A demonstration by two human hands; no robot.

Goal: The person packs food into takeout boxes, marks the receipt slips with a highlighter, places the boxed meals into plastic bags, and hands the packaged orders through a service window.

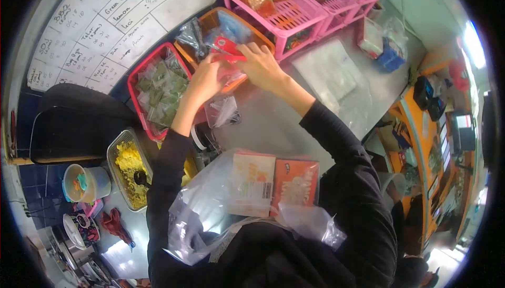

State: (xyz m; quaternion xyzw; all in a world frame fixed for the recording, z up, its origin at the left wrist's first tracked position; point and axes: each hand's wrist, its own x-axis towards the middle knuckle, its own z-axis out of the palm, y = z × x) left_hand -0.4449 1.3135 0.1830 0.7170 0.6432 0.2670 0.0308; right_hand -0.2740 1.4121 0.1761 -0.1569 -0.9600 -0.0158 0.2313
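Both my hands are raised over the near edge of an orange basket (265,40). Between them is a red plastic packet (227,45) with a pale print on it. My left hand (206,77) pinches its left side, and my right hand (261,66) has its fingers closed on the right side. The lower part of the packet looks see-through and is partly covered by the fingers. Dark and bluish plastic packets (193,38) lie in the orange basket. Close to my body, a clear plastic bag (197,204) holds a cream box (252,185) and an orange-red box (295,182).
Left of my hands stands a red basket (133,80) of green-filled sachets. A tray (111,154) holds yellow food and a dark scoop. Pink racks (279,51) line the back. Clear plastic sheets (329,72) lie on the metal table (273,125). A written whiteboard (126,19) leans behind.
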